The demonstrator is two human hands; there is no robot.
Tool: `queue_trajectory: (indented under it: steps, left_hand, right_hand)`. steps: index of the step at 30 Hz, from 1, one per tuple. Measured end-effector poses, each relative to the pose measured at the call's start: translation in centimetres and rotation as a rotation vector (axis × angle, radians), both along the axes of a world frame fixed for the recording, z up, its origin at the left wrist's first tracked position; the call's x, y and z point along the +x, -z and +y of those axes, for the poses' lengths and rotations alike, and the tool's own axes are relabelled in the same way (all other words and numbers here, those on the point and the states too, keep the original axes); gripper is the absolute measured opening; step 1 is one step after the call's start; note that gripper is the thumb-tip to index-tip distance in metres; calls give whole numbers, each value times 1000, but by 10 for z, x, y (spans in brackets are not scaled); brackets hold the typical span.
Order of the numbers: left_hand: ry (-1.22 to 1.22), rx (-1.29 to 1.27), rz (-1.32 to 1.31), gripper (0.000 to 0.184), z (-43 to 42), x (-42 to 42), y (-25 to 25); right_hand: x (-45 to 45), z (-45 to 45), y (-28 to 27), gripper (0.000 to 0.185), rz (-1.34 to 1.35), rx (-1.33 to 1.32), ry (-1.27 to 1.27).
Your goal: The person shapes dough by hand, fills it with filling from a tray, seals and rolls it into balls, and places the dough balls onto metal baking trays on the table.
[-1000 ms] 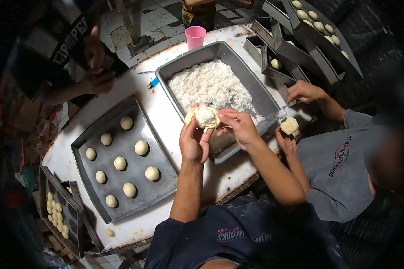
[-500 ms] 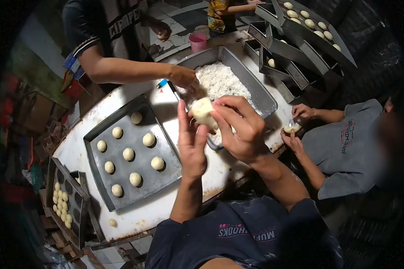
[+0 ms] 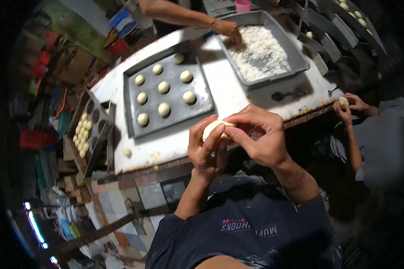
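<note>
A pale piece of dough (image 3: 212, 130) is held between my two hands, in front of my chest and just off the table's near edge. My left hand (image 3: 205, 145) curls around it from the left, thumb against its side. From the right, my right hand (image 3: 261, 136) pinches the dough's upper edge between thumb and fingers. Part of the dough is hidden by my fingers. Beyond my hands lies a metal baking tray (image 3: 128, 105) with several round dough balls (image 3: 164, 109) spaced apart on it.
A grey tub (image 3: 278, 80) of white crumbly filling (image 3: 260, 51) stands at the back, with a co-worker's hand (image 3: 229, 30) in it. A dark spoon (image 3: 283, 96) lies near it. One dough ball (image 3: 127, 153) rests near the left corner. Another person's hands (image 3: 349, 106) hold dough at right.
The view has shifted, so the tray and tub appear higher and farther right. My hands have drawn back from over the tub toward my body, and my left fingers have closed around the dough.
</note>
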State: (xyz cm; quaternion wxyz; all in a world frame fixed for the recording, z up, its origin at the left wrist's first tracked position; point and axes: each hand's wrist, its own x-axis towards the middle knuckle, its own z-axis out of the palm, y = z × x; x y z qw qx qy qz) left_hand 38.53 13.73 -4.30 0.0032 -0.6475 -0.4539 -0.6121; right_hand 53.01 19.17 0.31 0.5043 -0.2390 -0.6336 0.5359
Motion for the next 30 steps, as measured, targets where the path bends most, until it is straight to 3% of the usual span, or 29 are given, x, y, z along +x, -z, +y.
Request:
queue_trajectory:
  steps: [2,6,7,8,10,11,12,13,16,18,20,21,22,24,25,26,27,28,29,30]
  left_hand:
    - [-222,-118,139,43,-34,-5,-15]
    - [-242,-138,4,63,-72,-28,-24]
    - [-222,-120,-131,73,-79,-33,-23]
    - [-48,-137,-494,69,-87,-32,-25]
    - [270,-154,-818,62,-108,-59,-19]
    - [327,-95,-867,56,-112,-69,-29]
    - [384,-17,-872,51,-117,-83,-22]
    - [343,43,-694,49,-120,-104,-11]
    - [188,105,-382,47,-142,-170,-18]
    - [81,108,-256,48,-161,-198,-32]
    - [-309,171,-317,56,-172,-215,-41]
    - [-262,166,-417,83,-180,-222,-37]
    - [-263,164,-430,83,-184,-224,-40]
    - [-12,142,-781,105,-176,-225,-52]
    - [138,68,-786,117,-176,-239,-35]
    - [205,16,-745,104,-173,-247,-31]
    - [329,97,-547,71,-161,-268,-14]
    - [232,219,-541,47,-151,-262,-11]
    - [85,238,-401,43,-146,-269,-7]
    - [-59,240,-432,37,-137,-260,-12]
  right_hand:
    - [-5,-22,-28,32,-194,311,-50]
    - [-37,-52,-27,33,-256,548,5]
    - [-46,-56,-28,32,-213,609,-12]
    - [-55,-59,-29,32,-170,672,-30]
    - [-77,-70,-41,29,-108,667,-80]
    - [-86,-77,-50,27,-131,489,-113]
    - [-97,-84,-54,26,-156,310,-150]
    - [-111,-89,-53,26,-217,106,-244]
    - [-163,-106,-35,27,-89,24,-468]
    - [-207,-124,-26,30,63,356,-391]
    - [-239,-148,-37,32,8,556,-260]
    - [-254,-152,-23,31,100,625,-227]
    - [-262,-153,-21,31,88,623,-231]
    - [-274,-144,-21,28,295,466,-479]
    - [-286,-148,-13,26,364,424,-465]
    - [-286,-150,-10,20,242,321,-499]
    - [-285,-147,0,17,88,277,-559]
    - [-283,-141,9,15,-62,215,-623]
    - [-280,-130,8,15,-111,325,-544]
    - [-276,-118,7,15,-161,430,-479]
